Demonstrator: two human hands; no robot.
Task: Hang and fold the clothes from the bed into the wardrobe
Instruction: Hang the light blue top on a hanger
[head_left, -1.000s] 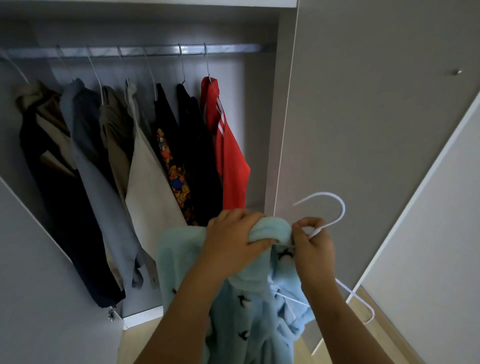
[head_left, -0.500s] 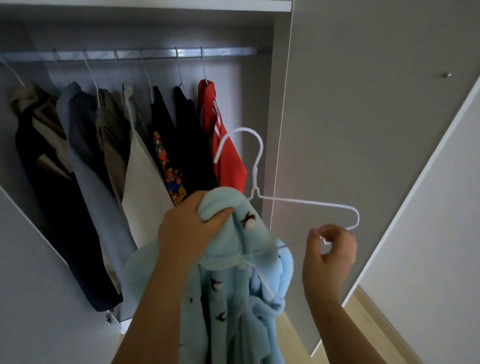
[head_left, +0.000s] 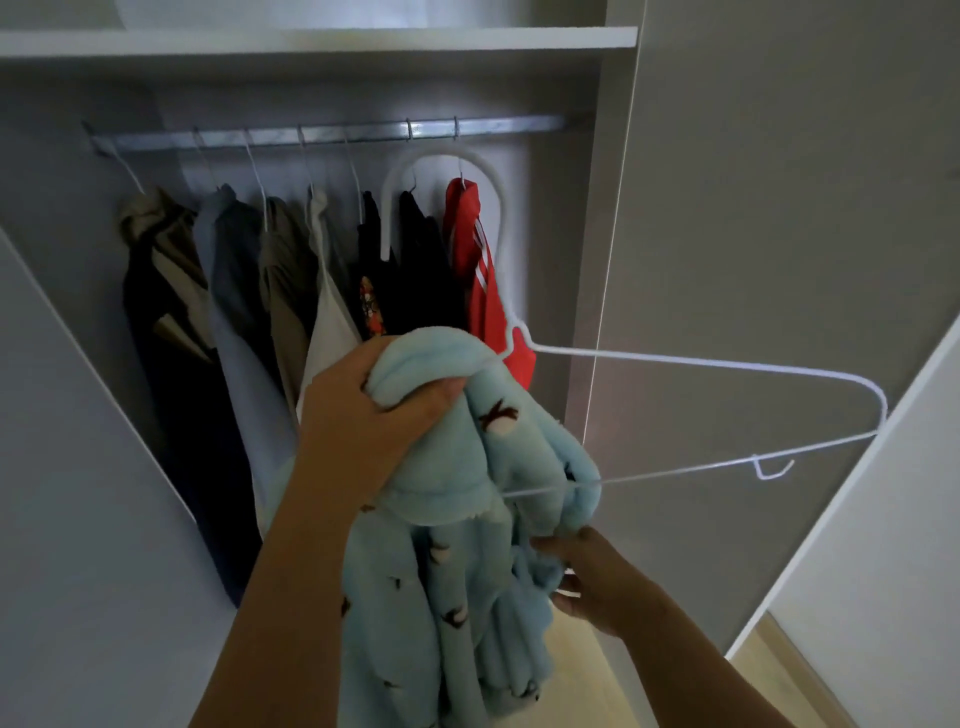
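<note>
Hanger (head_left: 441, 151): rising since earlier, hook nearing rail (head_left: 337, 136), above fingers.
Fleece (head_left: 441, 571): hanging between both hands; handling soft, light, bulky, likely slipping off wire.
Left hand (head_left: 363, 415): fingers curling tight, gripping bunched collar, likely the surest hold.
Right hand (head_left: 592, 587): fingers pinching fabric below.

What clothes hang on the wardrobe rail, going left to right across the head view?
Dark jacket with beige lining → blue-grey shirt → khaki garment → cream garment → black garment with floral print → plain black garment → red garment with white stripes.
</note>
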